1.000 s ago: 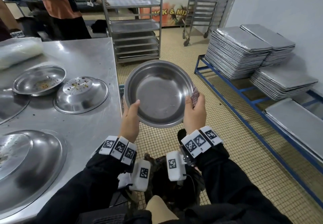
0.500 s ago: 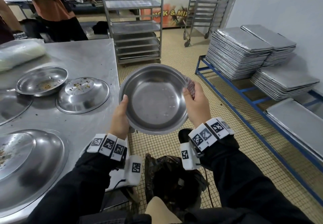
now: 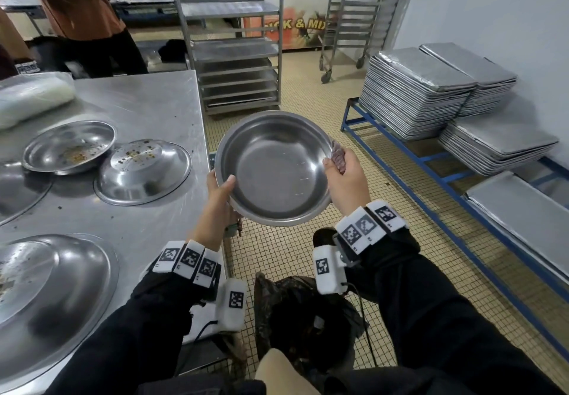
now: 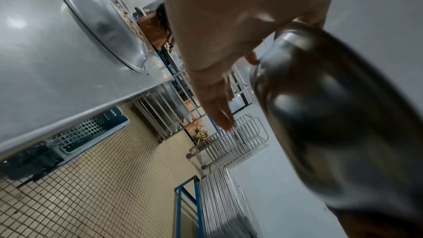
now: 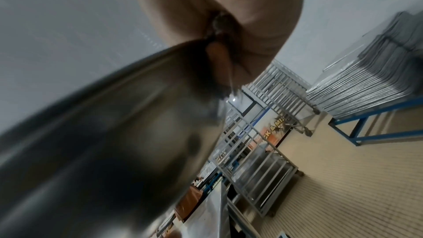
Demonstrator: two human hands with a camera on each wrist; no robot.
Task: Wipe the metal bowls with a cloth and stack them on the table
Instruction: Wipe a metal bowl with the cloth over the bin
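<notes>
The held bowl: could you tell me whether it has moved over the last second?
Yes. The held bowl has shifted left toward the table's edge.

A commercial kitchen: a steel table with soiled bowls, wheeled tray racks just behind it, baking trays stacked to its right, tiled floor between.

Both hands raised, fingers curled

Stacks of metal trays sit on a blue rack at the right of the frame. Two wheeled shelf trolleys stand at top centre on the tiled floor. A black bag lies at bottom centre.
</notes>
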